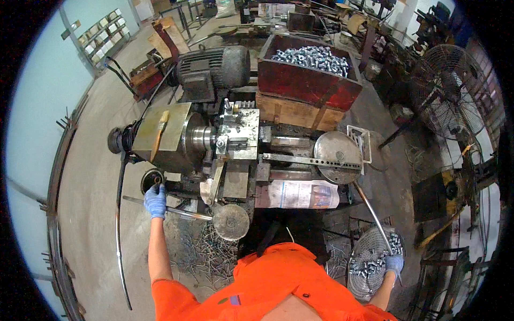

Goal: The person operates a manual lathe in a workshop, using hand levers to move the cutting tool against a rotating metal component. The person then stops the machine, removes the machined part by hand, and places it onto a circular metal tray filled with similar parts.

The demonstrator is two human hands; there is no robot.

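Obscuring rods [187, 213] [373, 214], gloved hands [155, 202] [394, 263], grips unclear

Grey floor [96, 224] strewn with thin metal scraps [198, 267], perforated basket [364, 246] partly covered with small metal pieces [369, 267], wooden crate [294, 115] topped by a red bin [305, 83]

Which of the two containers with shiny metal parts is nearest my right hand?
The round perforated basket, lower right: your right hand is at its right side. The red bin sits well away, on a wooden crate.
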